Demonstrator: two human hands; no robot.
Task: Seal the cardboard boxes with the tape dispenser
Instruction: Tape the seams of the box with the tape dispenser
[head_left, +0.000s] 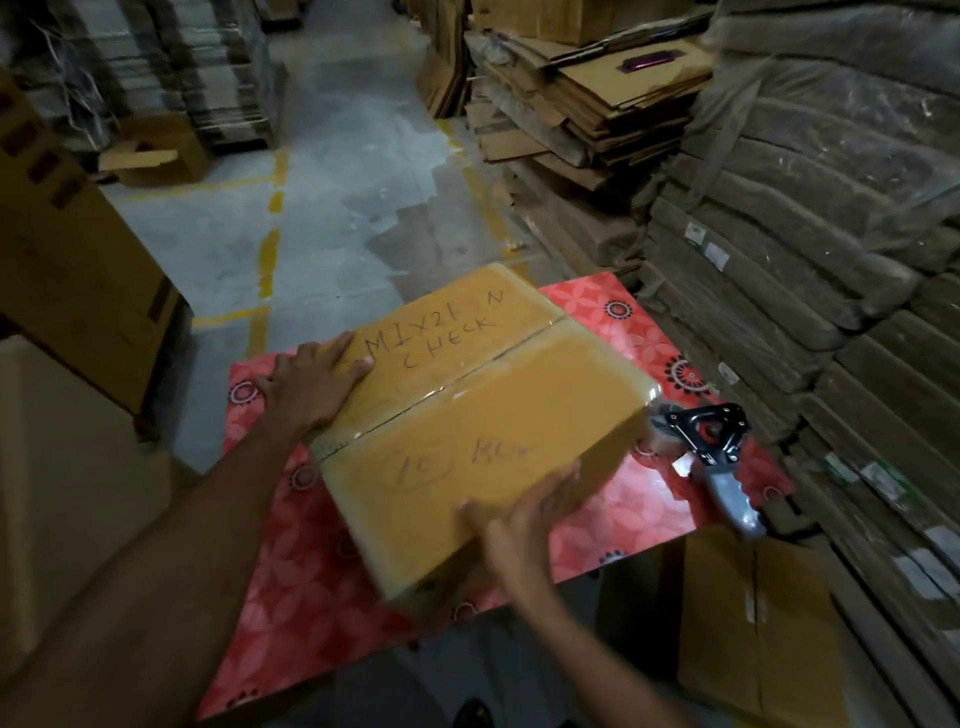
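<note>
Stretched forward, the left hand (310, 385) and right hand (521, 521) lie flat.

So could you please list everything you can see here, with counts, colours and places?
Cardboard box: one, yellow-brown, handwriting on top, on the table.
Table: one, red with a flower pattern, under the box.
Tape dispenser: one, black and grey, lying on the table right of the box.
Flattened cardboard stacks: several, brown, along the right.
Closed box: one, brown, lower right.
Open box: one, brown, on the floor far left.
Floor lines: several, yellow, on the grey floor.
Left hand: one, flat on the cardboard box's far left corner.
Right hand: one, against its near right edge.
</note>
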